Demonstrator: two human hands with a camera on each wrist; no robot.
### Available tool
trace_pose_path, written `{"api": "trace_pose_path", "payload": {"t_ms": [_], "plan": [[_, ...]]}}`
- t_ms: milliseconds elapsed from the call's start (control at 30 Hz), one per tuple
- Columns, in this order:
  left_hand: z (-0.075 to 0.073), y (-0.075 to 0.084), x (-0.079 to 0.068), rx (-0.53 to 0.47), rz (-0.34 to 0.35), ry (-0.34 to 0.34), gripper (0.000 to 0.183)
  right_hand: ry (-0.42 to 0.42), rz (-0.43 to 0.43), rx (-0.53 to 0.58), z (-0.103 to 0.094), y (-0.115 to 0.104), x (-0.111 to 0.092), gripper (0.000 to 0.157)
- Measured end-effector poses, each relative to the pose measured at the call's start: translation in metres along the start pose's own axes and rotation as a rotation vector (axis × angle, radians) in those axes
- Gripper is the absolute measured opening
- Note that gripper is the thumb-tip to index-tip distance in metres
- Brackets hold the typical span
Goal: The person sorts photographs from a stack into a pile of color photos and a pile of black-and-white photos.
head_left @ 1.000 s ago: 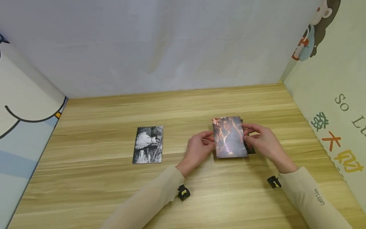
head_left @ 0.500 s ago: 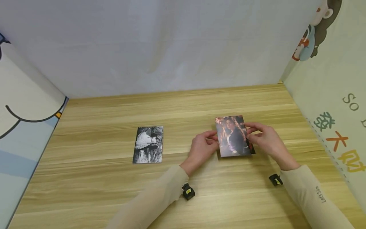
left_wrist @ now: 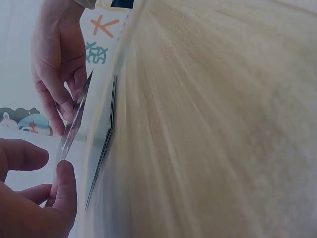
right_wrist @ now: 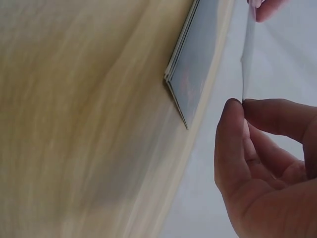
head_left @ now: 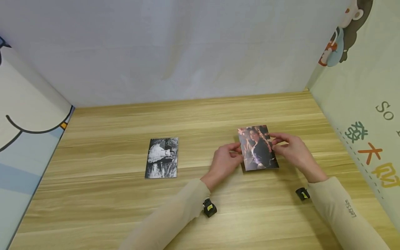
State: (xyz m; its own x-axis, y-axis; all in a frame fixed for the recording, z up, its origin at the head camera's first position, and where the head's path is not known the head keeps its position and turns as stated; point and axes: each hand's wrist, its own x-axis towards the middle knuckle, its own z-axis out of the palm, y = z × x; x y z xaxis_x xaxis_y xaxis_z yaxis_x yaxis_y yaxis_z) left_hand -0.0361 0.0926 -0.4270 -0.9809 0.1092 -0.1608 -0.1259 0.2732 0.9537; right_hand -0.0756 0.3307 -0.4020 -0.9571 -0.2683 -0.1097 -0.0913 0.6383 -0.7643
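A colour photo print of a dark-haired person in dark clothing is held over the right part of the table. My right hand pinches its right edge between thumb and fingers, seen closely in the right wrist view. At the opposite edge, my left hand holds the print with its fingertips. Below it, and apart from it, lies a thin stack of prints, visible in both wrist views. From the head view the held print covers that stack. A black-and-white photo print lies flat to the left.
The wood-grain table meets a pale cloth backdrop behind. Printed panels stand at both sides, the right panel with lettering and a cartoon figure. A small black device sits at the left wrist.
Both hands have moved slightly right with the colour print. The dark print edge that showed beneath it at the right is now covered. The black-and-white print has stayed put.
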Motion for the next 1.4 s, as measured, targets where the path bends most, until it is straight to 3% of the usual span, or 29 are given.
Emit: {"api": "trace_pose_path", "payload": {"t_ms": [1400], "plan": [[0.013,0.008,0.010,0.096,-0.071,-0.048,0.051,-0.077,0.086,-0.132,-0.010,0.006,0.009,0.048]]}}
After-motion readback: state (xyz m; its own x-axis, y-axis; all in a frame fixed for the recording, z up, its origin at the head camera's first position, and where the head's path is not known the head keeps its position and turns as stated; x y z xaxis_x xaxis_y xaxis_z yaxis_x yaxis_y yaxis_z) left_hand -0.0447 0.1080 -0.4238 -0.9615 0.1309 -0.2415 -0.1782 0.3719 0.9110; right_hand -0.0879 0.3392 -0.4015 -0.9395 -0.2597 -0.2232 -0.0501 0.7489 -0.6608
